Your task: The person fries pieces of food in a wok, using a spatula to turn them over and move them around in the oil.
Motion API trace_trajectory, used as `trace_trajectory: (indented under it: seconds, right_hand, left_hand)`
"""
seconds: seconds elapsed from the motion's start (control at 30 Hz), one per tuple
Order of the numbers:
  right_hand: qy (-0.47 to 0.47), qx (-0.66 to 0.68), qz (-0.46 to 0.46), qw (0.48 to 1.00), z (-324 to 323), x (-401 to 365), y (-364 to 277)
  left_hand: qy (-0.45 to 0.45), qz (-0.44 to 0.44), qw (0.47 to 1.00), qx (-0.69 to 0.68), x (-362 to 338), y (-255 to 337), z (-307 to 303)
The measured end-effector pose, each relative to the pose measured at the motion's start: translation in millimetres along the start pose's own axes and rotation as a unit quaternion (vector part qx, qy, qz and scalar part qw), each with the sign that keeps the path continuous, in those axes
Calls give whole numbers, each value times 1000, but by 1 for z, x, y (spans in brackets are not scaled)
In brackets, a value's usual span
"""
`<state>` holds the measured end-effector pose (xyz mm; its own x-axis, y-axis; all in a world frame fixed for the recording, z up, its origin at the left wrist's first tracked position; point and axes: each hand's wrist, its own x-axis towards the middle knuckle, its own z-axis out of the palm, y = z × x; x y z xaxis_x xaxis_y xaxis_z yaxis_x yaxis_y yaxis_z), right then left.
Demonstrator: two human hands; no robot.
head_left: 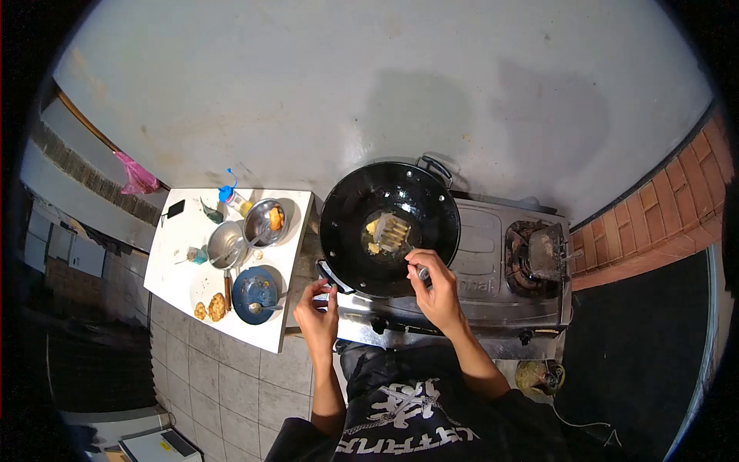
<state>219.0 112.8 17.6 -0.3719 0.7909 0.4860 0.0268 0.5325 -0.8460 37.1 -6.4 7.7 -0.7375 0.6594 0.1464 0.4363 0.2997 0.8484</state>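
A large black wok [350,204] stands on the left side of the gas stove. My right hand [433,286] is closed round the handle of a slotted spatula [393,232], whose head is down in the wok. Yellowish food pieces [375,248] lie in oil beside and under the spatula head. My left hand [316,309] is at the wok's lower left handle [331,276], its fingers bent and partly apart; whether they touch the handle is hard to make out.
On the left, a white table [182,250] bears metal bowls, a blue plate [255,289], fried pieces [217,307], a phone [176,209] and a blue-capped bottle [228,194]. The stove's right burner [531,258] holds a dark block. A wall rises behind.
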Motion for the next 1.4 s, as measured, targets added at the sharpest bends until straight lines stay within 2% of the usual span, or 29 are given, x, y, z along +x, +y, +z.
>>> trace_trajectory:
  seconds: [0.33, 0.53, 0.7, 0.93, 1.13, 1.33, 1.4]
  right_hand:
    - [2, -4, 19, 1000, 0, -2, -1]
    - [-8, -17, -1, 1000, 4, -2, 2]
    - [-9, -11, 7, 1000, 6, -4, 5]
    - [-1, -13, 7, 1000, 9, 1, 4]
    - [-2, -15, 14, 1000, 16, -1, 5]
    - [7, -46, -8, 999, 18, 0, 3]
    - [5, -47, 6, 999, 20, -1, 1]
  left_hand:
    - [2, 13, 1000, 4, -2, 1, 1]
    - [11, 22, 1000, -6, -2, -3, -1]
    - [2, -6, 1000, 10, -2, 0, -2]
    - [-4, 17, 1000, 3, 2, -5, -3]
    - [-37, -4, 999, -5, 7, -2, -9]
    - [-42, 42, 998, -23, 13, -3, -10]
    - [-56, 62, 996, 10, 15, 1, -13]
